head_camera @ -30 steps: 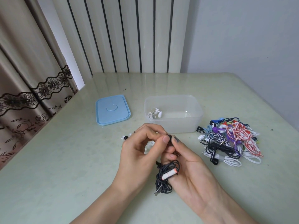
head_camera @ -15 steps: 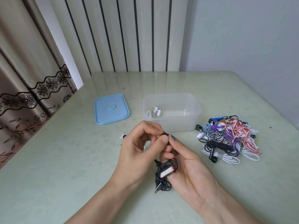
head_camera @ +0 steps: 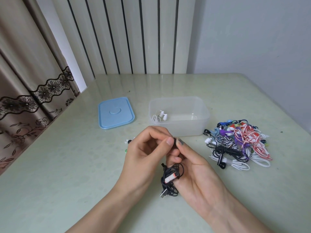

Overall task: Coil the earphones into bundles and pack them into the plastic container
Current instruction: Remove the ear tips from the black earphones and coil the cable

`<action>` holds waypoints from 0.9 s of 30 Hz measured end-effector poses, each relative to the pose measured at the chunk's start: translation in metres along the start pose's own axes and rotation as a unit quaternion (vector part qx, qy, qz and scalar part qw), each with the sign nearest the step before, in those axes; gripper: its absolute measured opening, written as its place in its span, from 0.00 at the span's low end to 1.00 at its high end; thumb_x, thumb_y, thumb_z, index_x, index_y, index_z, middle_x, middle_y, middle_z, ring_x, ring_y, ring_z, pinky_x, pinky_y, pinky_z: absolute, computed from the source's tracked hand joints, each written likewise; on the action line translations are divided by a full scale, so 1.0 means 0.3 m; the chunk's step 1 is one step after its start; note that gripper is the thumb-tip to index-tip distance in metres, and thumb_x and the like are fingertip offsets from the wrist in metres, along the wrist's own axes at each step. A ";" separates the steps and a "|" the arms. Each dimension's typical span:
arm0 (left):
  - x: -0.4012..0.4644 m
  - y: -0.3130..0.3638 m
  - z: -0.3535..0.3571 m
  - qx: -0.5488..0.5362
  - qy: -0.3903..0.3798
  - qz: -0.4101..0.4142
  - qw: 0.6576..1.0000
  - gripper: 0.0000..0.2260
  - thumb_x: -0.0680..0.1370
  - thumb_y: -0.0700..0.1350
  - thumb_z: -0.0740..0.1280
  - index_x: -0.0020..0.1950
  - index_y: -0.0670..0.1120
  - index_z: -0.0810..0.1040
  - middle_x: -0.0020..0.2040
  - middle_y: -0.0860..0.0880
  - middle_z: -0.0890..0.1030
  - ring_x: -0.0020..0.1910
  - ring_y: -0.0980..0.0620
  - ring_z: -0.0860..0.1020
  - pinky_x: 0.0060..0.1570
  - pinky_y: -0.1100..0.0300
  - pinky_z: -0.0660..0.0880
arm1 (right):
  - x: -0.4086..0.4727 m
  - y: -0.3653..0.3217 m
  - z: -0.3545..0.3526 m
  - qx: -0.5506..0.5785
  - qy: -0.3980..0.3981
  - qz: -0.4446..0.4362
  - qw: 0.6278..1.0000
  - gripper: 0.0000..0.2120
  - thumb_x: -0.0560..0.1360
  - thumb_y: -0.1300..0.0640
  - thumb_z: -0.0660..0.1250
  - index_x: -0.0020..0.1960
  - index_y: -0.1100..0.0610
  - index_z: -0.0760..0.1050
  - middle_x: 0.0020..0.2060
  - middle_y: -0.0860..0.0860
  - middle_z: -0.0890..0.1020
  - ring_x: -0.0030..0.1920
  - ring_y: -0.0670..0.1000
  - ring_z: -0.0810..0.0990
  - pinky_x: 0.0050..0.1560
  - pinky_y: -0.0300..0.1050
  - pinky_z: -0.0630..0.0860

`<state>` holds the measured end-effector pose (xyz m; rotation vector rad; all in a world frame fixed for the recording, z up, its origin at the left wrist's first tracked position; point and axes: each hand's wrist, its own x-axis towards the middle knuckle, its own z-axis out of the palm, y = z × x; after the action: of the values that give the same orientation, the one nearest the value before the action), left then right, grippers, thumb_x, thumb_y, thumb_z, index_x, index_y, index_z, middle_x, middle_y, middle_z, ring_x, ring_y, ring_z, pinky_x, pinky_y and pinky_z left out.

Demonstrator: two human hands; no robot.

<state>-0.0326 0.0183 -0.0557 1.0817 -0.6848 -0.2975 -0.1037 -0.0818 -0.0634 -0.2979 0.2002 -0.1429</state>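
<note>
A black earphone bundle (head_camera: pixel 170 179) with a white-and-orange remote hangs between my hands above the table. My right hand (head_camera: pixel 193 167) holds its coils against the palm. My left hand (head_camera: pixel 146 152) pinches the black cord's end at the top, fingertip to fingertip with the right. Behind them stands the clear plastic container (head_camera: pixel 202 118), with one coiled white earphone (head_camera: pixel 159 116) in its left end. A heap of tangled coloured earphones (head_camera: pixel 235 143) lies to the container's right.
The blue lid (head_camera: pixel 116 112) lies flat left of the container. A few loose earbud pieces (head_camera: pixel 127 141) lie on the pale green table (head_camera: pixel 58 174) just left of my left hand. A curtain hangs past the table's left edge; a wall stands close on the right.
Both hands have kept their hold on the black bundle; the fingers shifted slightly at the cord's end. The view has drifted a little.
</note>
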 end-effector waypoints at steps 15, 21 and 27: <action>0.011 -0.041 -0.036 0.241 0.001 0.155 0.958 0.08 0.77 0.43 0.72 0.40 0.46 0.75 0.46 0.51 0.79 0.42 0.48 0.79 0.42 0.55 0.75 | -0.022 0.018 0.045 -0.044 0.016 0.005 0.999 0.06 0.76 0.59 0.66 0.45 0.60 0.80 0.37 0.51 0.75 0.33 0.45 0.68 0.36 0.36 0.68; 0.024 -0.023 -0.048 0.297 -0.019 0.226 0.928 0.08 0.78 0.41 0.73 0.43 0.48 0.77 0.46 0.49 0.79 0.39 0.52 0.79 0.41 0.64 0.75 | -0.028 0.017 0.049 -0.061 0.021 -0.002 0.998 0.06 0.76 0.58 0.66 0.48 0.61 0.78 0.38 0.52 0.76 0.34 0.46 0.70 0.39 0.39 0.65; 0.026 -0.025 -0.061 0.314 -0.020 0.254 0.915 0.03 0.77 0.39 0.73 0.45 0.41 0.80 0.45 0.48 0.80 0.38 0.51 0.80 0.38 0.58 0.77 | -0.035 0.015 0.058 -0.077 0.035 -0.009 0.996 0.07 0.74 0.58 0.68 0.46 0.61 0.80 0.39 0.53 0.78 0.35 0.47 0.72 0.38 0.39 0.66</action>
<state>-0.0140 0.0236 -0.0648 1.4518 -1.1110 0.3818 -0.1097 -0.0709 -0.0465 -0.4476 0.2790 -0.1565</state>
